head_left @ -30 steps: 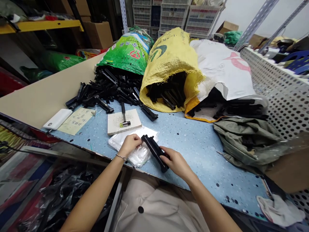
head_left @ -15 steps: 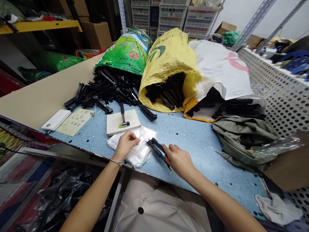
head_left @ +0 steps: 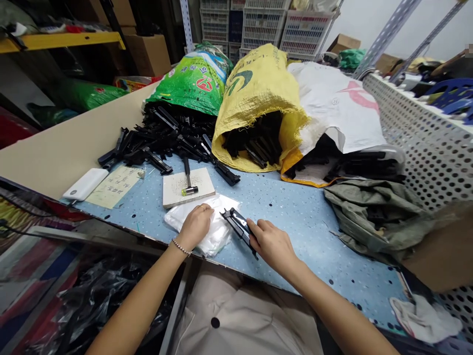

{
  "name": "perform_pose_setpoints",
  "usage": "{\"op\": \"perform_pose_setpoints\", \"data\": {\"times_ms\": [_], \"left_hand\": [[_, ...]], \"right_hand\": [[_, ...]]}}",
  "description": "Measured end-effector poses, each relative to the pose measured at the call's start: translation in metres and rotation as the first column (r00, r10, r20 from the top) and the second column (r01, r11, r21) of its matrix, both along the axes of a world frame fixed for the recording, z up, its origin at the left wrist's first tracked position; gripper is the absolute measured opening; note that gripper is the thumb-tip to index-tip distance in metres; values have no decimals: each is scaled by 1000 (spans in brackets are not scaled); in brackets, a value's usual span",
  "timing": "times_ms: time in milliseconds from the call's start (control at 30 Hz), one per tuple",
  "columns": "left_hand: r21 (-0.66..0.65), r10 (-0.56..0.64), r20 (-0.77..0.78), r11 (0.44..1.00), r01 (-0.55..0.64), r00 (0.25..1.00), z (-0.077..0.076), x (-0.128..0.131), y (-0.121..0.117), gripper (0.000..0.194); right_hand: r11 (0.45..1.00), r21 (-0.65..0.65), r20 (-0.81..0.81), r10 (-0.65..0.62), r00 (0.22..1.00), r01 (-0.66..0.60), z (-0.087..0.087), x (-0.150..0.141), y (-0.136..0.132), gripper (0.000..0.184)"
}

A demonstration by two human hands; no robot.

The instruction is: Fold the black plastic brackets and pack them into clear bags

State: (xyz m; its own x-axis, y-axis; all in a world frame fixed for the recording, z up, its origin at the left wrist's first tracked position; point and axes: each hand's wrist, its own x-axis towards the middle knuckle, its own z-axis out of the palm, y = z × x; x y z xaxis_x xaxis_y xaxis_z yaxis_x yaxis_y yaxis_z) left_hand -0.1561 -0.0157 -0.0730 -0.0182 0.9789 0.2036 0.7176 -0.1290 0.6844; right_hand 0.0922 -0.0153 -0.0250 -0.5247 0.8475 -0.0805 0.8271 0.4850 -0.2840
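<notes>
Black plastic part, slender and forked, lying near the front edge of speckled blue worktop, just right of clear plastic bag. Its lower end is hidden behind right hand, whose fingers curl closed against its side. Left hand rests palm down on the bag, fingertips pressed into the film, with beaded bracelet at the wrist; whether those fingers pinch the film cannot be made out. Beyond the hands: small mallet lying on pale board, with white power bank and handwritten note to the left. Further back, heap of similar black parts spills from green sack; more lie inside yellow woven sack and white sack, their contents partly lost in shadow. Olive cloth lies crumpled at right.
</notes>
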Motion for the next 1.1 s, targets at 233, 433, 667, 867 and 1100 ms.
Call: {"op": "perform_pose_setpoints", "data": {"times_ms": [233, 433, 667, 867, 1100], "left_hand": [[-122, -96, 271, 983, 133, 958, -10, -8, 8, 50], [-111, -70, 365, 987, 119, 929, -7, -19, -4, 56], [-37, -22, 138, 999, 27, 990, -4, -15, -13, 64], [-57, -34, 131, 998, 42, 991, -2, -15, -10, 62], [153, -361, -100, 915, 373, 927, 30, 33, -52, 79]], "right_hand": [[242, -878, -421, -800, 427, -413, -55, -16, -1, 16], [25, -821, -155, -971, 181, -571, -90, -35, -9, 13], [110, -737, -197, -979, 56, -666, -56, -13, -20, 20], [-136, -657, -67, -969, 238, -741, -63, -31, -16, 25], [345, -831, -434, -893, 121, -436, -76, -56, -4, 20]]}}
